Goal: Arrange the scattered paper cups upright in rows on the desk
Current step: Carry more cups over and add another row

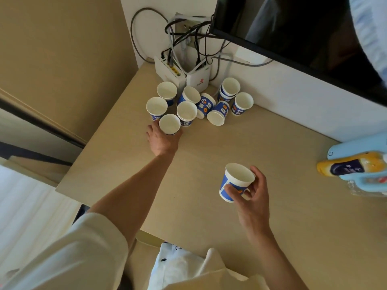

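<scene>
Two cups gripped, left hand (162, 140), right hand (252, 192)

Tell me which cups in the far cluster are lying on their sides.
Two in the middle: the cup showing its printed side, and the cup beside it, mouth toward the camera.

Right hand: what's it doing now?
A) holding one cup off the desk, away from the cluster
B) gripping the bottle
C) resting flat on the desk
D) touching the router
A: the right hand has its fingers wrapped around a single tilted cup held above the desk, well short of the cup cluster near the back corner.
</scene>
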`<state>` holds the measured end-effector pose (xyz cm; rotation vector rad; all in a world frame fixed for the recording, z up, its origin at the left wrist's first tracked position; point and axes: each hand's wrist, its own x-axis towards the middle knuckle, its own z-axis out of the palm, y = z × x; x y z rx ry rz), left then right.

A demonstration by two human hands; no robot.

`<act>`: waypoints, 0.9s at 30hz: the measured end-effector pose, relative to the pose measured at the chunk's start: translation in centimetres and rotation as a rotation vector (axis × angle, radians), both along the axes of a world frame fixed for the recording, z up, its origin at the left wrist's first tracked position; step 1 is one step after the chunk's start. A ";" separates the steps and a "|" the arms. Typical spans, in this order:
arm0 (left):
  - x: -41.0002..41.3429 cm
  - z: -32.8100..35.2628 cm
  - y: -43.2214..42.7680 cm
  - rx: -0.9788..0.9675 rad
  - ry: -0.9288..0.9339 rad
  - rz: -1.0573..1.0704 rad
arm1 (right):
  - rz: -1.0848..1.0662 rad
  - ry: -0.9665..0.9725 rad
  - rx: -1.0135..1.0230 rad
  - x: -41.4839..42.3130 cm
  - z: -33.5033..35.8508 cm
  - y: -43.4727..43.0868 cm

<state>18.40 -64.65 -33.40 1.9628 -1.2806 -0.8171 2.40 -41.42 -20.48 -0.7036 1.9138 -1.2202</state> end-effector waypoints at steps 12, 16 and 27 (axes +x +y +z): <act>0.4 5.3 11.9 -0.046 0.140 -0.216 | -0.117 -0.100 -0.048 -1.4 -0.6 1.8; -0.9 9.0 15.9 -0.050 0.198 -0.324 | -0.201 -0.132 -0.097 -3.2 0.0 4.6; -11.9 16.0 29.4 -0.090 0.331 -0.602 | -0.414 -0.210 -0.307 -11.3 3.9 17.3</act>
